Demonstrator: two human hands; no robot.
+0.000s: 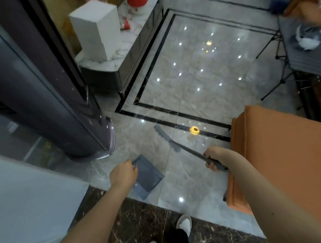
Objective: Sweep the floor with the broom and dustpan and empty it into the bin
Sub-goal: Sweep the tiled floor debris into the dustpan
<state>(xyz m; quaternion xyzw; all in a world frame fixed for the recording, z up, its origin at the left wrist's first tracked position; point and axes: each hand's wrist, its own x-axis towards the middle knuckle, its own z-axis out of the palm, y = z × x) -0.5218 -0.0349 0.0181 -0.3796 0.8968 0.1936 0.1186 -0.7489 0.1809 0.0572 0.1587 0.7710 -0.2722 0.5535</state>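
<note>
- The broom (175,143) is a short grey hand brush. Its long axis runs diagonally from the grip at lower right up and away to the toothed head at upper left, and the head hangs above the pale marble floor (194,77), or perhaps just touches it; the view does not settle which.
- The right hand (214,158) is clenched round the rear part of the broom handle, fingers wrapped underneath, so the head lies forward and to the left of the grip.
- The dustpan (147,176) is a flat grey tray held low over the floor, below and to the left of the broom head and apart from it. Which edge is its open lip is hard to tell.
- The left hand (123,175) grasps the dustpan at its upper left corner, fingers curled over that edge.
- I see no debris on the tiles, only lamp reflections, so the sweeping looks barely begun.
- The coming move likely turns on bringing the broom head, the nearer tool to the open floor, down and drawing it toward the dustpan.
- Around them: a dark cylindrical appliance (64,108) at left, an orange cushioned seat (283,154) at right, and a white shoe (184,224) below.
- No bin is in view.
</note>
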